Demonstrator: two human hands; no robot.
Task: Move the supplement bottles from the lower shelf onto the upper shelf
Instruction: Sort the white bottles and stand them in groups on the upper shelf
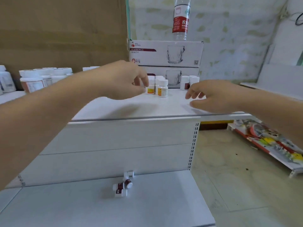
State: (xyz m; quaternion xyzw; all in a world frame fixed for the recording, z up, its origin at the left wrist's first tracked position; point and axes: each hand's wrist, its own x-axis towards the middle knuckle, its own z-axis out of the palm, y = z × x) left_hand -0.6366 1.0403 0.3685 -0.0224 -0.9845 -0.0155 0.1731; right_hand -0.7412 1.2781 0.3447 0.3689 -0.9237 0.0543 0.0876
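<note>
On the white upper shelf (131, 110) stand small white bottles with yellow labels (161, 90) and, further right, white bottles with dark red labels (186, 83). My left hand (124, 81) hovers just left of the yellow-label bottles, fingers loosely curled and holding nothing. Over the shelf's right part, my right hand (211, 95) hangs with relaxed fingers, also holding nothing. Down on the lower shelf (82, 202) several small bottles with dark red labels (122, 186) lie on their sides near the back panel.
Two stacked glass-mug boxes (166, 54) with a water bottle (181, 18) on top stand behind the upper-shelf bottles. Larger white jars (37, 77) fill the left. A cardboard sheet (62, 30) forms the back. A detached shelf with packets (270, 141) lies on the floor at right.
</note>
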